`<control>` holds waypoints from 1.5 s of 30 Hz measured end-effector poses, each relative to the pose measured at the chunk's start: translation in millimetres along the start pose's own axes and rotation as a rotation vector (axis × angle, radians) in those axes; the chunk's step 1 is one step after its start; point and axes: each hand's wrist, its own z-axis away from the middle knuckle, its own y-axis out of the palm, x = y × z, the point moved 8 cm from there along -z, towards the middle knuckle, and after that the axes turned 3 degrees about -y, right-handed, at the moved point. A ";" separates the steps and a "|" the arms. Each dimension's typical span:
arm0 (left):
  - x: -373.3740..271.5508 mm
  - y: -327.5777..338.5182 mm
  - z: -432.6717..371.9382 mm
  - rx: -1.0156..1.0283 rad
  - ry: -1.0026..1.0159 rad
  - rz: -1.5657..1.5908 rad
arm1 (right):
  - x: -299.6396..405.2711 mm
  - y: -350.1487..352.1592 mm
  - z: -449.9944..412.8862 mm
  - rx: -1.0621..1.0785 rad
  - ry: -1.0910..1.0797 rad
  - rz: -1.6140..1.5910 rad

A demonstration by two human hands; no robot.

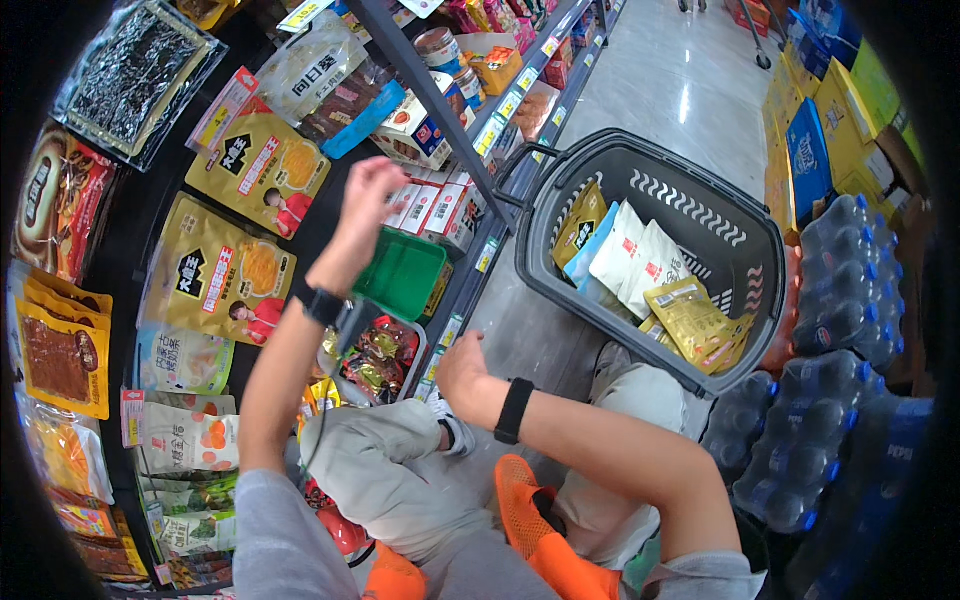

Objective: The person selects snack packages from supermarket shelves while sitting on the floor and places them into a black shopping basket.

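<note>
My left hand, slightly blurred, is raised before the shelf near small red-and-white boxes and a green plastic bin. Its fingers are bent and nothing shows in them. Lower down, my right hand hovers by the shelf's front edge with its fingers curled and partly hidden; I cannot tell if they are closed. A dark grey shopping basket stands on the floor to the right. Inside lie white pouches, a light-blue pouch and several gold pouches.
Gold snack pouches hang on the left rack beside a seaweed pack. Wrapped sweets fill a clear bin below the green one. Shrink-wrapped bottles are stacked at right. A grey shelf post rises beyond my left hand.
</note>
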 end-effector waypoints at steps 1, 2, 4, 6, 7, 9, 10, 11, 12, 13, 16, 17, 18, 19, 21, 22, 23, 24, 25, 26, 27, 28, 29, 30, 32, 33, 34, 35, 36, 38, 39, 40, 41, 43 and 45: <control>-0.5 -19.2 -30.0 -0.145 0.023 -0.025 | -8.6 1.4 -3.0 -0.002 -0.007 0.007; -10.7 -28.0 -54.9 -0.272 0.091 -0.064 | -13.4 10.0 -5.3 0.079 -0.064 -0.082; -26.8 -50.0 -106.6 -0.486 0.204 -0.189 | -24.1 32.0 -26.3 0.181 -0.115 -0.210; -35.7 -123.9 -146.9 -0.678 0.211 -0.386 | -25.3 6.0 -21.9 0.136 -0.115 -0.126; -36.5 -114.6 -152.0 -0.772 0.182 -0.406 | -40.4 5.4 -19.5 0.127 -0.054 -0.075; -41.7 -95.3 -156.4 -0.936 0.097 -0.468 | -61.7 9.5 -24.0 0.118 -0.011 -0.088; -47.6 -81.6 -157.8 -0.942 0.089 -0.485 | -70.1 10.3 -21.8 0.131 -0.036 -0.147; -49.2 -67.4 -160.3 -0.925 0.065 -0.448 | -77.8 11.4 -19.2 0.142 -0.060 -0.206; -54.6 -75.7 -165.3 -0.945 0.108 -0.482 | -78.7 6.7 -16.2 0.132 -0.069 -0.202; -57.6 -77.2 -169.0 -0.957 0.144 -0.512 | -81.5 5.7 -11.4 0.126 -0.069 -0.166; -53.7 -74.1 -180.3 -0.993 0.170 -0.507 | -96.0 -5.5 10.5 0.092 -0.081 -0.138; -52.4 -81.6 -184.1 -0.999 0.170 -0.511 | -99.5 -10.7 15.2 0.062 -0.091 -0.145; -53.4 -98.4 -190.8 -1.017 0.220 -0.477 | -98.9 -10.5 13.4 0.053 -0.096 -0.143; -49.8 -89.5 -189.9 -1.071 0.228 -0.495 | -102.1 -6.0 5.8 0.014 -0.073 -0.170; -42.5 -83.8 -191.3 -1.125 0.232 -0.514 | -109.4 0.0 -2.7 -0.023 -0.049 -0.198; -40.6 -100.7 -192.6 -1.144 0.226 -0.584 | -111.3 -3.0 -3.0 -0.019 -0.062 -0.183; -39.4 -118.7 -192.0 -1.164 0.221 -0.654 | -111.3 -6.7 -2.4 -0.016 -0.075 -0.167; -36.3 -140.1 -197.5 -1.110 0.246 -0.632 | -112.1 -12.3 2.4 0.000 -0.048 -0.122; -34.3 -136.6 -197.1 -1.110 0.246 -0.632 | -112.2 -9.4 -0.9 -0.001 -0.048 -0.123; -30.7 -133.3 -199.9 -1.015 0.281 -0.508 | -112.8 -5.1 -5.7 0.014 -0.032 -0.121; -28.3 -128.5 -200.4 -0.918 0.314 -0.386 | -111.7 -2.7 -8.7 0.029 -0.017 -0.120; -27.0 -108.2 -200.0 -0.784 0.313 -0.265 | -113.1 -4.2 -6.3 0.023 -0.039 -0.137; -28.7 -83.0 -198.7 -0.694 0.280 -0.248 | -116.3 -3.9 -4.8 -0.031 -0.022 -0.173; -37.9 -95.0 -189.3 -0.743 0.329 -0.300 | -106.3 -13.9 3.3 -0.056 -0.092 -0.193; -41.9 -95.4 -174.5 -0.740 0.318 -0.264 | -97.7 -28.5 21.1 -0.107 -0.192 -0.229; -39.3 -79.0 -169.7 -0.680 0.262 -0.173 | -100.4 -25.5 24.7 -0.105 -0.182 -0.225; -42.0 -87.9 -166.4 -0.616 0.308 -0.054 | -91.4 -33.1 30.2 -0.162 -0.217 -0.217; -49.7 -97.3 -162.1 -0.590 0.363 -0.060 | -82.8 -39.6 36.2 -0.217 -0.253 -0.210; -53.3 -96.8 -155.4 -0.559 0.397 -0.052 | -81.0 -38.9 39.5 -0.227 -0.228 -0.211; -57.0 -98.2 -141.1 -0.532 0.431 -0.046 | -74.8 -34.0 40.8 -0.205 -0.228 -0.195; -56.3 -92.2 -137.3 -0.500 0.398 -0.033 | -74.8 -30.0 43.1 -0.192 -0.216 -0.195; -55.7 -84.3 -132.3 -0.467 0.364 -0.022 | -75.6 -26.2 43.9 -0.188 -0.210 -0.197; -57.6 -79.8 -124.6 -0.461 0.360 -0.017 | -77.3 -22.4 44.1 -0.189 -0.196 -0.189; -63.2 -60.2 -106.3 -0.399 0.401 -0.002 | -78.7 -15.5 44.5 -0.171 -0.165 -0.192; -73.8 -62.9 -92.3 -0.278 0.427 -0.073 | -77.5 -13.6 41.1 -0.180 -0.160 -0.185</control>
